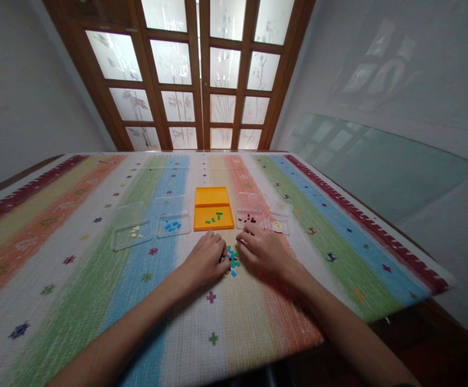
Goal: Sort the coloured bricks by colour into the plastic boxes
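A small pile of mixed blue, green and dark toy bricks (pixel 233 259) lies on the tablecloth between my hands. My left hand (pixel 206 258) rests at the pile's left side, fingers curled in and thumb against the bricks. Whatever its fingertips pinch is too small to make out. On the pile's other side, my right hand (pixel 265 250) has its fingers bent down and drawn together, just in front of a clear box (pixel 240 212) with dark brown bricks (pixel 251 219). Its thumb and anything it holds are hidden.
An open orange case (pixel 213 226) holds a few green bricks (pixel 213 221). Left of it stand clear boxes with blue bricks (pixel 172 226) and pale yellow bricks (pixel 136 232). Yellow bricks (pixel 276 224) sit in another clear box at right. A striped tablecloth (pixel 129 301) covers the table.
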{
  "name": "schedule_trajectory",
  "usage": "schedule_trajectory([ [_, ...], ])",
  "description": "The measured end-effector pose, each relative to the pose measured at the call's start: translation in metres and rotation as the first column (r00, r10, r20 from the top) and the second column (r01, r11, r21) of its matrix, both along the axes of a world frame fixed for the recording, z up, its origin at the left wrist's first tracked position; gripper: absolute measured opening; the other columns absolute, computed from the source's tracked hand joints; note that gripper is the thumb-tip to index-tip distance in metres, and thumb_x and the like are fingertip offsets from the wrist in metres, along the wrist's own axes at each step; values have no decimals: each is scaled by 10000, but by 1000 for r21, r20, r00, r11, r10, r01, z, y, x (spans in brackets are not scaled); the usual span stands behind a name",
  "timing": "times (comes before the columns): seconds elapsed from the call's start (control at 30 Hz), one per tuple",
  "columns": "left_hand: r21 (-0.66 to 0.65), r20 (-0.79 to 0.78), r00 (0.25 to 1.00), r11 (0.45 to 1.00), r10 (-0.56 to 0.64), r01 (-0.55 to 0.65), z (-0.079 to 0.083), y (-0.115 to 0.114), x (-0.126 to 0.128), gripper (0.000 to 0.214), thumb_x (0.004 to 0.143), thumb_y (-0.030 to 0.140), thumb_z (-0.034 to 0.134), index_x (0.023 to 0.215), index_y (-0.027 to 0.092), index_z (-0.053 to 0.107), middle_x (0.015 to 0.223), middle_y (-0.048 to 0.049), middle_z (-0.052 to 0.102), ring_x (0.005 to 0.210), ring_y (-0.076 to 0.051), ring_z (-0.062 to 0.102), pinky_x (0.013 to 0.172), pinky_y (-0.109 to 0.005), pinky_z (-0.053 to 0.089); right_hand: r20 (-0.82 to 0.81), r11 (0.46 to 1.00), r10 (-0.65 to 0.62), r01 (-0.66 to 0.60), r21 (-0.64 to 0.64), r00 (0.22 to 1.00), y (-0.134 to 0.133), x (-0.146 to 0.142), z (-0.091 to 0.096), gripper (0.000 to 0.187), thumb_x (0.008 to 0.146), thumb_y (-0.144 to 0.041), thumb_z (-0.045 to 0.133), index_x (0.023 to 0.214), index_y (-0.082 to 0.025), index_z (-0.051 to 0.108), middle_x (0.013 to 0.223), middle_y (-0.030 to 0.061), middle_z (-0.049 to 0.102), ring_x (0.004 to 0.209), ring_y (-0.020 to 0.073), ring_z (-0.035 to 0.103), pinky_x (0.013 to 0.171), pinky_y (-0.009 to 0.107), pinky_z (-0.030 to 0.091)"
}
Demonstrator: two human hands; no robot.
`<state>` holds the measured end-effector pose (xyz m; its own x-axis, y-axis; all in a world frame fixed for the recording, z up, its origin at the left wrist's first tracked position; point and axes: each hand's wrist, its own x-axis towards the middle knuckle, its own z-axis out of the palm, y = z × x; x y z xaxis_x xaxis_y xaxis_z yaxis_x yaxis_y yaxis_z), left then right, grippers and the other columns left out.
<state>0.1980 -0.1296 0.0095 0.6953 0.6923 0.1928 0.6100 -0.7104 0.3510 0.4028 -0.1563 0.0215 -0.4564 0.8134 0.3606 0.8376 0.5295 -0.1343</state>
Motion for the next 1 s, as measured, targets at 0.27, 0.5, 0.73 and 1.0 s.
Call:
schedule_trajectory([
  [0.27,58,-10,998,997,-55,55,3,-1,-2,144,927,239,522,793,195,548,856,-78,606,856,-244,532,813,-399,463,11,1000,14,-13,-13,1000,0,1,1,223,969,-190,495,834,-155,669,855,70,606,665,142,468,603,303,264],
  [0.5,105,136,988,991,72,-86,23,43,-53,159,974,304,469,878,197,537,853,-55,594,852,-228,538,812,-383,463,19,1000,-6,6,-11,1000,0,-2,0,243,979,-202,489,813,-150,660,848,68,602,642,132,432,598,312,243],
  [0.73,67,135,948,951,290,-300,14,78,-101,192,959,354,474,885,201,563,822,-45,608,849,-236,574,833,-396,479,16,1000,5,-5,-21,1000,0,-1,-4,231,967,-194,479,807,-162,642,826,58,590,634,131,409,598,322,221],
  [1.0,83,132,935,936,330,-342,-3,87,-101,190,936,310,463,833,217,591,849,-98,664,881,-275,604,849,-437,490,45,999,1,0,-41,999,1,0,-5,248,983,-205,477,810,-155,647,836,63,605,635,132,420,600,321,225],
])
